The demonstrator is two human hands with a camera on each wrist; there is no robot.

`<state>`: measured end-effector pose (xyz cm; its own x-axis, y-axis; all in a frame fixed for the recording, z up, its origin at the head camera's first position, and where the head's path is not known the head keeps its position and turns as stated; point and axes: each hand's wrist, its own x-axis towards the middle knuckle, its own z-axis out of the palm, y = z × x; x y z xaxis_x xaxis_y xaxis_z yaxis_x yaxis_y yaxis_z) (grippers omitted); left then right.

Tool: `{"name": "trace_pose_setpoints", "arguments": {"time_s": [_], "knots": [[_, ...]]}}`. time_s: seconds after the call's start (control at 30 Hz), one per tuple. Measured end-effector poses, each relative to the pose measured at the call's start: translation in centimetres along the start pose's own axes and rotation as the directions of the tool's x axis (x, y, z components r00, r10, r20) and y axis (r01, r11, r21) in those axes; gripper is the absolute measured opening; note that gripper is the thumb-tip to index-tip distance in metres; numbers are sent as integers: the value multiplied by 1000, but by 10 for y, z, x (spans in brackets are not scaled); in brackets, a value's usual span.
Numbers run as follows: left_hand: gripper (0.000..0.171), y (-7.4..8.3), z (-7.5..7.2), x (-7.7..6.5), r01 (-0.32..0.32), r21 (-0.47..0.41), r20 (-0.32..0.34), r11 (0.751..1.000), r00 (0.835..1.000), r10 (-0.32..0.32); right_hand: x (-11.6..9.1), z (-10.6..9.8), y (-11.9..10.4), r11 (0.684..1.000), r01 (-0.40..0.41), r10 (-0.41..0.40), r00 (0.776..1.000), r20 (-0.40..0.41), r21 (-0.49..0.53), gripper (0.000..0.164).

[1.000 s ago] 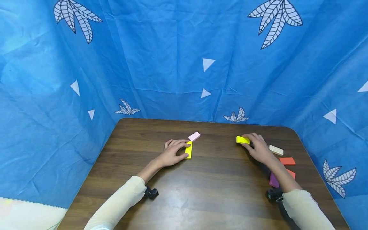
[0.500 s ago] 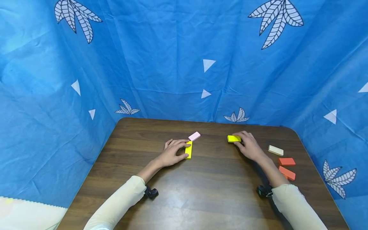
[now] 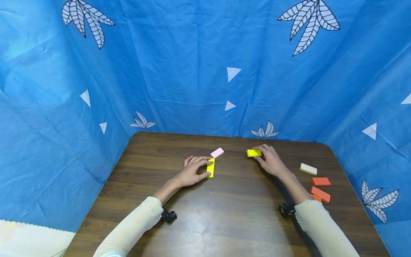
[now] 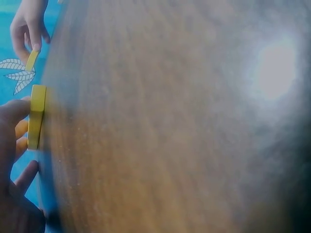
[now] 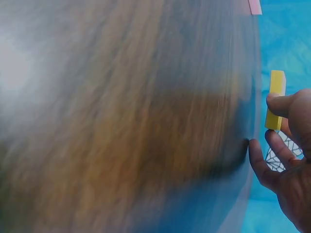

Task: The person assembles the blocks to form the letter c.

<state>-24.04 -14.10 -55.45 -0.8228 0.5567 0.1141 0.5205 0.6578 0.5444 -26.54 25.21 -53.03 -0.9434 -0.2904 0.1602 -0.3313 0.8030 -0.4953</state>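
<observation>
The left hand [image 3: 191, 174] pinches the left block [image 3: 210, 169] beside the pink block [image 3: 217, 152], the right hand [image 3: 271, 161] the right block [image 3: 253, 153], well apart — both probably light, stiff and smooth, best held by opposite edges.

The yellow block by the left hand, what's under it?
Brown table shows around the yellow block, and the left hand touches it. The spot right underneath is covered, so I can't see what's there.
</observation>
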Motion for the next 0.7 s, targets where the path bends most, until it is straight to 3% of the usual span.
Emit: {"name": "trace_pose_setpoints", "arguments": {"time_s": [0.7], "knots": [[46, 0, 0, -1, 4, 7, 3, 1000, 1000, -4, 31, 23, -25, 998, 63, -63, 998, 17, 2, 40]]}}
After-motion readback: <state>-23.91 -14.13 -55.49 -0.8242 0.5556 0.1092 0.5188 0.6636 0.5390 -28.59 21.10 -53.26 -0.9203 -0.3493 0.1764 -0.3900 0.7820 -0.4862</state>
